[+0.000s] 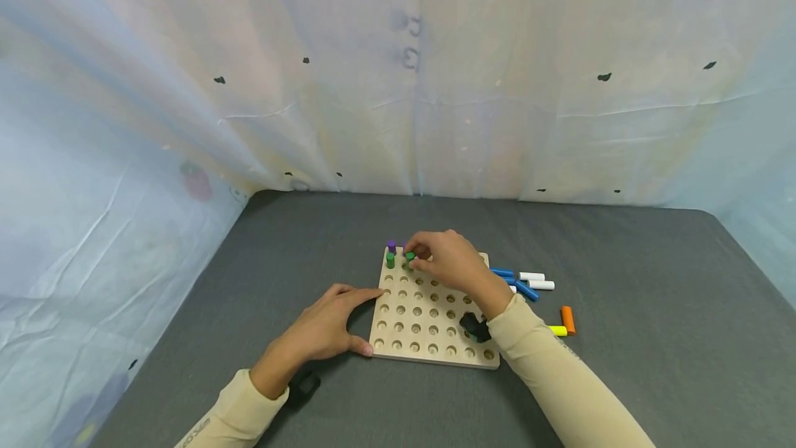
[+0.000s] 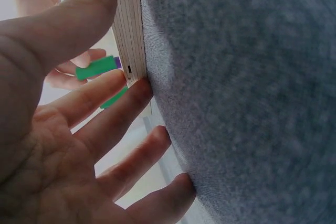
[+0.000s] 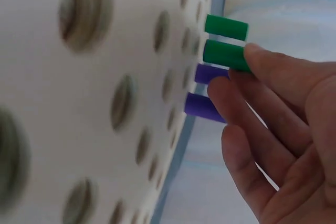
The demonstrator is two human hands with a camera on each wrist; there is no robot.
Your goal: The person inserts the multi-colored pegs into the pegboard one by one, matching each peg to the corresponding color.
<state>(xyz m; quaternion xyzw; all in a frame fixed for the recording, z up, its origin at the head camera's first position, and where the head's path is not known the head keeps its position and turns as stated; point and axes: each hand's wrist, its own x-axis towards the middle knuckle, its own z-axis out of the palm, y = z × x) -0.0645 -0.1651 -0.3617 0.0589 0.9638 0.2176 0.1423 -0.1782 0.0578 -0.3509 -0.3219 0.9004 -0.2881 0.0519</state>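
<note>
A pale wooden peg board point(image 1: 425, 349) with rows of round holes lies on the table. At its far left corner, my right hand point(image 1: 457, 258) pinches a green peg point(image 3: 224, 54) between thumb and fingers. The peg stands at the board's face; whether it sits fully in a hole is hidden. Beside it another green peg point(image 1: 390, 260) stands upright in the board. Two purple pegs, one a clear purple peg point(image 3: 202, 106), stand in the row behind. My left hand point(image 1: 326, 323) rests along the board's left edge, thumb at the near corner and fingers extended.
Right of the board lie loose blue pegs point(image 1: 527, 290), white pegs point(image 1: 541, 285), an orange peg point(image 1: 569, 320) and a yellow peg point(image 1: 558, 330), partly behind my right sleeve. A grey cloth point(image 1: 653, 310) covers the table, with a pale curtain point(image 1: 472, 88) behind it.
</note>
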